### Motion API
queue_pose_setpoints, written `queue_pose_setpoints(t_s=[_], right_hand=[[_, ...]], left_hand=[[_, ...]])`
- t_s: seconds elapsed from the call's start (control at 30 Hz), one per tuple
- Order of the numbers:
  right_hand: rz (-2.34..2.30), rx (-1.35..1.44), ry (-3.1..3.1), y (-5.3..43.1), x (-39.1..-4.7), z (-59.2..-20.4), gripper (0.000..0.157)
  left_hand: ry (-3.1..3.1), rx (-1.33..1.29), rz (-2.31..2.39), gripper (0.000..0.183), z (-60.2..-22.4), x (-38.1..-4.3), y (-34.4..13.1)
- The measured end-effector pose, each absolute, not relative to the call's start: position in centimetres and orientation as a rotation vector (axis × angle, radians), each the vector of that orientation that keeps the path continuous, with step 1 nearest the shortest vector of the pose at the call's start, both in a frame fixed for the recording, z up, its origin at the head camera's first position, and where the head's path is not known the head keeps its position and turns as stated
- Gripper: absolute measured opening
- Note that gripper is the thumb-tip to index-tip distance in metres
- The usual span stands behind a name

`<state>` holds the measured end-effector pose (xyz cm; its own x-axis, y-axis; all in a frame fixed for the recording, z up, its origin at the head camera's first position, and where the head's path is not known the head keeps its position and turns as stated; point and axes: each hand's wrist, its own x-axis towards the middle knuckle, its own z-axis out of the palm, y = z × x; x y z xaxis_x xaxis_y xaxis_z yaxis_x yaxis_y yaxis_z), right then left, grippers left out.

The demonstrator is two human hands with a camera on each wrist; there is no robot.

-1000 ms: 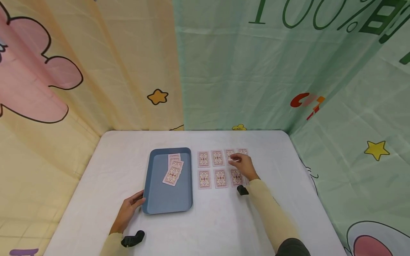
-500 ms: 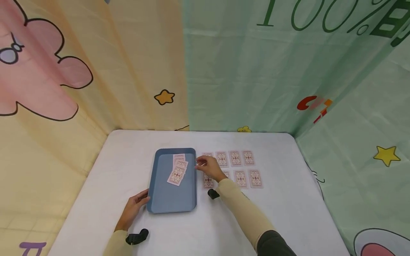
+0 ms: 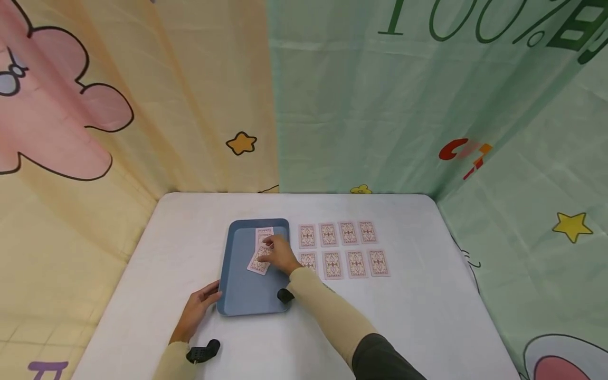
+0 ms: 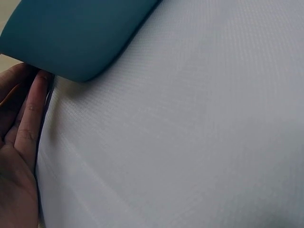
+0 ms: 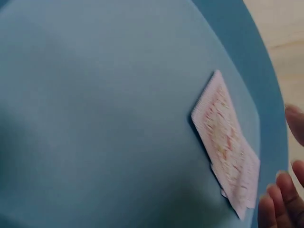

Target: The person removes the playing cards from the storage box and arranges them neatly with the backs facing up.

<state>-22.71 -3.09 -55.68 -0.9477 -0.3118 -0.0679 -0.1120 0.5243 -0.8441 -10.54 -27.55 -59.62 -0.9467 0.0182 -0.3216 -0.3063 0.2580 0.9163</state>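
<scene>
In the head view my right hand point(image 3: 279, 253) is over the blue tray point(image 3: 252, 295), just above the playing cards point(image 3: 256, 265) that overlap face down in it. The right wrist view has the thumb and fingertips point(image 5: 283, 183) spread apart at the frame's right side, with nothing between them. There the small pile of cards point(image 5: 223, 137) lies near the tray's wall. My left hand point(image 3: 193, 311) rests at the tray's lower left edge. Its fairly straight fingers point(image 4: 32, 111) reach the underside of the rim in the left wrist view.
Two rows of face-down playing cards point(image 3: 332, 265) lie right of the tray on the white-covered table point(image 3: 418, 322); my right forearm passes close by the nearest. Printed curtains point(image 3: 351, 105) hang behind the table and along its sides.
My right hand has moved left, from the far row of cards, past the tray's right edge, to over the cards in the tray. My left hand stays at the tray's edge.
</scene>
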Motion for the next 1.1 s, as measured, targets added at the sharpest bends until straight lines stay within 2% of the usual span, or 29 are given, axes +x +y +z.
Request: queue_pose_setpoints(t_s=[0.5,0.83,1.1], right_hand=[[-1.166,-0.129,2.762,-5.4,-22.6,-57.8,0.061],[-1.161,-0.030,2.741,-5.9,-22.4,-58.1,0.054],[-1.111,-0.097,2.785,-6.0,-22.4,-58.0,0.054]], left_hand=[[2.302,-0.254,1.734,0.055,-59.8,-10.3,-27.4],[2.295,-0.263,1.746,0.055,-60.2,-10.4,-27.4],[2.265,-0.285,1.757,0.055,-60.0,-10.5,-27.6]])
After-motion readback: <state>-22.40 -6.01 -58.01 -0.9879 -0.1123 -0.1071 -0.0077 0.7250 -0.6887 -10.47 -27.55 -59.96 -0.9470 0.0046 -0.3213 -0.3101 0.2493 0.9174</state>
